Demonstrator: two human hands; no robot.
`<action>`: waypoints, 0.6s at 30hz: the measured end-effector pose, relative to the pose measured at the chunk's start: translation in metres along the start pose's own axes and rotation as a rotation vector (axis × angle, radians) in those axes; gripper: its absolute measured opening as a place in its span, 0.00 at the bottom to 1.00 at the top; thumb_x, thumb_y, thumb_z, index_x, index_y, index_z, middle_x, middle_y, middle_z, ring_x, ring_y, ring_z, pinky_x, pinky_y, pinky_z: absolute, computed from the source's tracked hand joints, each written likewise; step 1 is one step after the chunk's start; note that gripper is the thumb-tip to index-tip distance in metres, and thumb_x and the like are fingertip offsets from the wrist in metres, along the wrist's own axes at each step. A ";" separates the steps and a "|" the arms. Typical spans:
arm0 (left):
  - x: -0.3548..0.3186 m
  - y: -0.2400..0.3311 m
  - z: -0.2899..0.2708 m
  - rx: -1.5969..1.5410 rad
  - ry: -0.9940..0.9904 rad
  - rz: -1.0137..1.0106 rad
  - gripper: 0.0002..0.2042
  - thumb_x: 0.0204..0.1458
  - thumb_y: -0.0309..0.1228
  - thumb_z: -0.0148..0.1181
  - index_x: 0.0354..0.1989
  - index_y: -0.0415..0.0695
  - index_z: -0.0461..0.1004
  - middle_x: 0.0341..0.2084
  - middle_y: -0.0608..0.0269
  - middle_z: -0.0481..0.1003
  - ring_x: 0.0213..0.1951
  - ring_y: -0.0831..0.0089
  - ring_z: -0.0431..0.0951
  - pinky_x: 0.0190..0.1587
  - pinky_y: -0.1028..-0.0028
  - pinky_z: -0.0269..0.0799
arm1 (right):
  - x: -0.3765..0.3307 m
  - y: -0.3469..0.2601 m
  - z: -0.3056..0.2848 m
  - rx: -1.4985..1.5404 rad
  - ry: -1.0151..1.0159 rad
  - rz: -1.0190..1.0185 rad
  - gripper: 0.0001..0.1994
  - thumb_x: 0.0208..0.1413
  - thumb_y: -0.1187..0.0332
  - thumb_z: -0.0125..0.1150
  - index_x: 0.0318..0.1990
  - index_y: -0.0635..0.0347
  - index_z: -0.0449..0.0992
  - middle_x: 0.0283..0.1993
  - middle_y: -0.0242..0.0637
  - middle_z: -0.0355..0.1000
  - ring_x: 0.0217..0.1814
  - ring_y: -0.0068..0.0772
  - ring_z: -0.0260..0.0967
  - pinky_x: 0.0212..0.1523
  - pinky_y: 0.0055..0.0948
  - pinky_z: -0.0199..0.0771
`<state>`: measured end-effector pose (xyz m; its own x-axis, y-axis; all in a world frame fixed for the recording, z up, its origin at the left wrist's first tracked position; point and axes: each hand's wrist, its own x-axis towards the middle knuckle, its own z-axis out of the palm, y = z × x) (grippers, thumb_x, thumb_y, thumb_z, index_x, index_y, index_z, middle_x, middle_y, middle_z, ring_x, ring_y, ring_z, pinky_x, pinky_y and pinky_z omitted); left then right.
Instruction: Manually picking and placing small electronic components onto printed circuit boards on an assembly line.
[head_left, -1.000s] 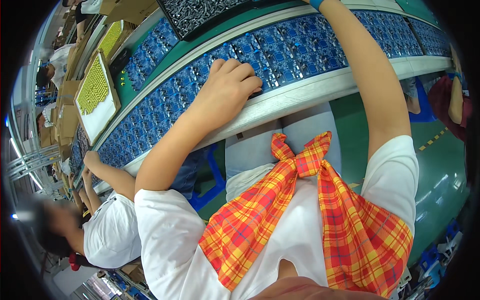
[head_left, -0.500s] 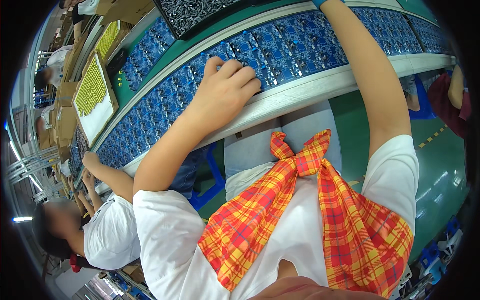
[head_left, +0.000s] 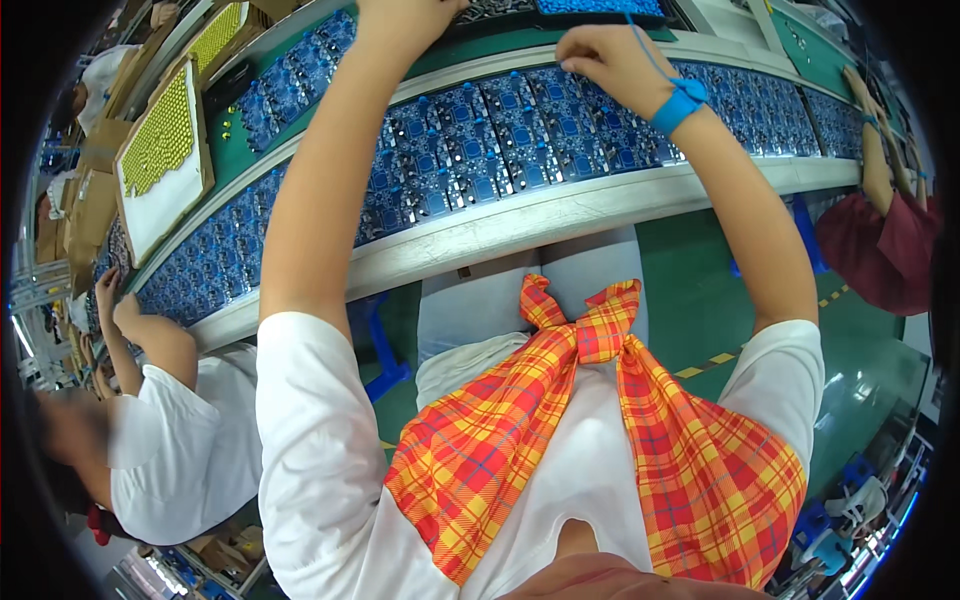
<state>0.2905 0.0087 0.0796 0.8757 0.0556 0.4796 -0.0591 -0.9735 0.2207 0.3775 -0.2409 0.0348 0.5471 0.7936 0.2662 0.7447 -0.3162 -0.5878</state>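
A long row of blue circuit boards (head_left: pixel 470 160) runs along a conveyor behind a white rail (head_left: pixel 520 220). My left hand (head_left: pixel 400 20) reaches over the boards to a dark tray of small parts (head_left: pixel 492 10) at the top edge, its fingers partly cut off. My right hand (head_left: pixel 610 60), with a blue strap (head_left: pixel 680 100) on the wrist, rests with curled fingers on the far edge of the boards. Whether it holds anything is hidden. A blue tray (head_left: pixel 600 8) lies just beyond it.
A flat tray of yellow parts (head_left: pixel 165 140) lies on the far left side of the line. One person in white (head_left: pixel 170 430) works at my left and another in dark red (head_left: pixel 880 240) at my right. Green floor (head_left: pixel 700 300) shows below the rail.
My left hand has left the boards, where it lay flat, and reached farther to the dark tray. My right hand, out of view before, now shows at the boards' far edge.
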 end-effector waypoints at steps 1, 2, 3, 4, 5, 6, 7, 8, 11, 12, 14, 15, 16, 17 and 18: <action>0.000 -0.010 0.009 -0.128 0.062 0.103 0.07 0.51 0.35 0.63 0.31 0.49 0.84 0.33 0.59 0.80 0.45 0.58 0.76 0.48 0.57 0.66 | 0.000 0.000 -0.001 -0.108 -0.028 -0.049 0.09 0.56 0.70 0.65 0.44 0.60 0.82 0.39 0.47 0.80 0.42 0.44 0.79 0.44 0.35 0.80; 0.001 -0.016 0.013 -0.250 0.123 0.205 0.06 0.50 0.36 0.64 0.30 0.49 0.84 0.33 0.60 0.80 0.45 0.59 0.76 0.49 0.57 0.65 | 0.002 -0.001 -0.002 -0.210 -0.056 -0.101 0.09 0.55 0.69 0.65 0.42 0.60 0.83 0.38 0.46 0.80 0.40 0.44 0.79 0.44 0.36 0.80; 0.003 -0.019 0.019 -0.249 0.133 0.198 0.06 0.50 0.36 0.64 0.30 0.49 0.84 0.33 0.60 0.80 0.45 0.59 0.76 0.49 0.57 0.65 | 0.005 -0.002 -0.002 -0.311 -0.083 -0.154 0.08 0.55 0.69 0.66 0.40 0.59 0.83 0.38 0.45 0.81 0.39 0.45 0.79 0.44 0.37 0.80; 0.007 -0.014 0.025 -0.051 0.132 0.157 0.06 0.49 0.36 0.65 0.29 0.49 0.84 0.33 0.60 0.80 0.45 0.59 0.75 0.49 0.58 0.64 | 0.006 -0.003 -0.002 -0.317 -0.087 -0.156 0.08 0.55 0.69 0.66 0.40 0.59 0.83 0.38 0.45 0.81 0.39 0.45 0.79 0.44 0.37 0.80; 0.010 -0.009 0.031 0.148 0.127 0.114 0.07 0.49 0.37 0.66 0.28 0.49 0.84 0.32 0.61 0.80 0.46 0.60 0.75 0.50 0.58 0.63 | 0.008 -0.003 -0.001 -0.349 -0.092 -0.148 0.07 0.55 0.69 0.65 0.39 0.58 0.84 0.38 0.45 0.81 0.39 0.44 0.79 0.44 0.37 0.80; 0.011 -0.008 0.034 0.347 0.120 0.069 0.07 0.48 0.37 0.66 0.28 0.49 0.84 0.32 0.62 0.80 0.46 0.61 0.75 0.51 0.58 0.63 | 0.009 -0.004 0.000 -0.380 -0.096 -0.141 0.06 0.56 0.70 0.65 0.38 0.58 0.84 0.37 0.44 0.81 0.39 0.44 0.79 0.44 0.36 0.80; 0.010 -0.010 0.034 0.347 0.121 0.065 0.07 0.48 0.37 0.66 0.28 0.49 0.84 0.32 0.62 0.80 0.46 0.61 0.75 0.51 0.58 0.63 | 0.011 -0.004 0.001 -0.409 -0.100 -0.134 0.05 0.56 0.70 0.64 0.37 0.57 0.84 0.36 0.43 0.81 0.39 0.44 0.79 0.44 0.36 0.80; 0.008 -0.011 0.035 0.333 0.125 0.080 0.07 0.48 0.37 0.66 0.27 0.49 0.84 0.32 0.62 0.80 0.46 0.62 0.75 0.50 0.58 0.63 | 0.012 -0.005 0.002 -0.409 -0.102 -0.137 0.05 0.56 0.70 0.64 0.37 0.57 0.84 0.36 0.43 0.81 0.39 0.44 0.79 0.44 0.36 0.80; 0.005 -0.012 0.032 0.308 0.131 0.110 0.07 0.48 0.37 0.66 0.27 0.49 0.84 0.31 0.62 0.80 0.46 0.62 0.75 0.50 0.58 0.63 | 0.013 -0.006 0.002 -0.475 -0.099 -0.155 0.04 0.56 0.70 0.64 0.36 0.58 0.83 0.35 0.43 0.80 0.39 0.45 0.79 0.44 0.37 0.80; 0.005 -0.013 0.031 0.332 0.105 0.104 0.07 0.48 0.37 0.66 0.27 0.49 0.84 0.31 0.63 0.80 0.46 0.62 0.75 0.50 0.58 0.63 | 0.013 -0.005 0.002 -0.474 -0.099 -0.156 0.04 0.56 0.70 0.64 0.36 0.58 0.83 0.35 0.43 0.80 0.39 0.45 0.79 0.44 0.37 0.80; 0.006 -0.013 0.027 0.380 0.051 0.093 0.06 0.48 0.37 0.65 0.27 0.50 0.84 0.31 0.63 0.80 0.46 0.63 0.75 0.50 0.58 0.63 | 0.012 -0.003 0.002 -0.513 -0.085 -0.226 0.04 0.56 0.71 0.63 0.36 0.59 0.81 0.35 0.42 0.77 0.39 0.46 0.77 0.43 0.38 0.78; 0.006 -0.012 0.026 0.381 0.049 0.094 0.06 0.48 0.37 0.65 0.27 0.50 0.84 0.31 0.63 0.80 0.46 0.63 0.75 0.50 0.58 0.63 | 0.012 -0.003 0.003 -0.533 -0.077 -0.260 0.03 0.55 0.72 0.63 0.36 0.60 0.80 0.35 0.42 0.76 0.39 0.47 0.76 0.43 0.38 0.78; 0.007 -0.011 0.024 0.381 0.052 0.092 0.06 0.49 0.36 0.65 0.27 0.50 0.84 0.30 0.63 0.79 0.45 0.63 0.75 0.49 0.58 0.63 | 0.012 -0.003 0.004 -0.531 -0.076 -0.259 0.03 0.55 0.72 0.63 0.36 0.60 0.80 0.35 0.42 0.76 0.39 0.47 0.76 0.43 0.38 0.78; 0.007 -0.010 0.023 0.381 0.055 0.090 0.06 0.49 0.36 0.64 0.28 0.49 0.84 0.30 0.63 0.79 0.44 0.62 0.76 0.49 0.58 0.64 | 0.011 -0.002 0.005 -0.531 -0.069 -0.254 0.03 0.56 0.72 0.63 0.36 0.60 0.80 0.35 0.42 0.75 0.39 0.47 0.75 0.43 0.39 0.77; 0.007 -0.009 0.022 0.380 0.057 0.089 0.06 0.50 0.36 0.64 0.28 0.49 0.84 0.30 0.62 0.79 0.43 0.62 0.76 0.48 0.58 0.64 | 0.010 -0.002 0.007 -0.531 -0.062 -0.248 0.03 0.56 0.72 0.62 0.36 0.59 0.80 0.35 0.42 0.75 0.39 0.47 0.75 0.43 0.39 0.77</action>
<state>0.3079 0.0128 0.0619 0.8463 -0.0312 0.5318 0.0572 -0.9872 -0.1489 0.3791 -0.2283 0.0331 0.3202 0.9011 0.2924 0.9459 -0.3211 -0.0466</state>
